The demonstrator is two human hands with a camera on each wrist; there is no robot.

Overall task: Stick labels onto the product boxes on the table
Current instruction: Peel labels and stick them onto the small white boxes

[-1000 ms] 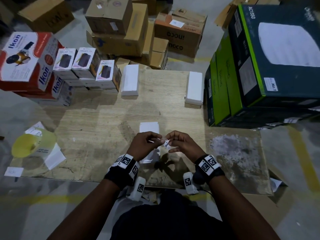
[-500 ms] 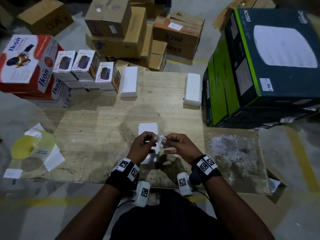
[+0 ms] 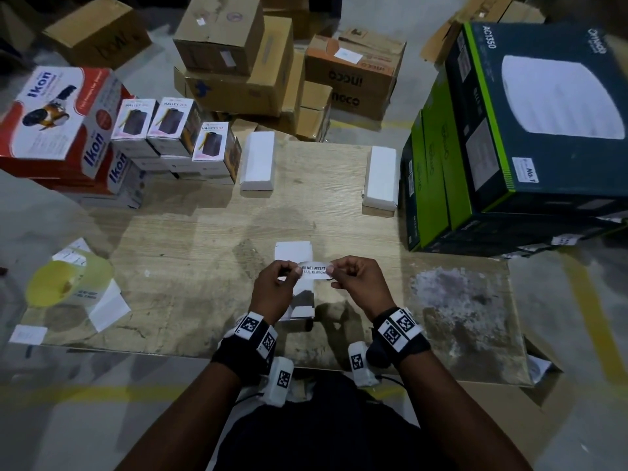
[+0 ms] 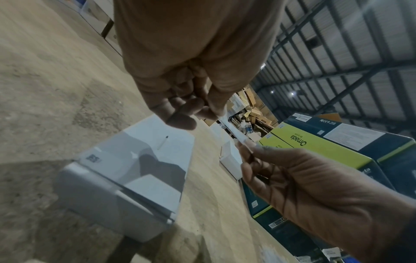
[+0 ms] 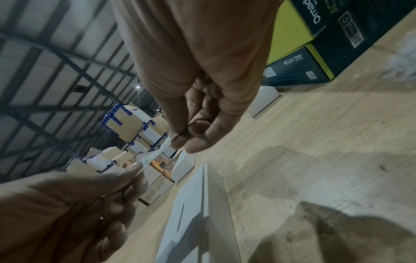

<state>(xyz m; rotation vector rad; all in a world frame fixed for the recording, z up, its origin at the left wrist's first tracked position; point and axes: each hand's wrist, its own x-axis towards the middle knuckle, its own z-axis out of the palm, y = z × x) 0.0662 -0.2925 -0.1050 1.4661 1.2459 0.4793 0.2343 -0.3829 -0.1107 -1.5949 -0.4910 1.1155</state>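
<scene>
Since a second ago we have pulled the label (image 3: 314,270) out flat; our left hand (image 3: 274,287) and right hand (image 3: 361,281) each pinch one end, holding it just above the white box (image 3: 293,253) on the surface (image 3: 204,253)

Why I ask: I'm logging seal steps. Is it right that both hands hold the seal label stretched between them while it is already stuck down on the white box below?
Not quite. The left hand and right hand do pinch the seal label by its ends, but it is not stuck down: the left wrist view shows it in the air above the white box.
</scene>
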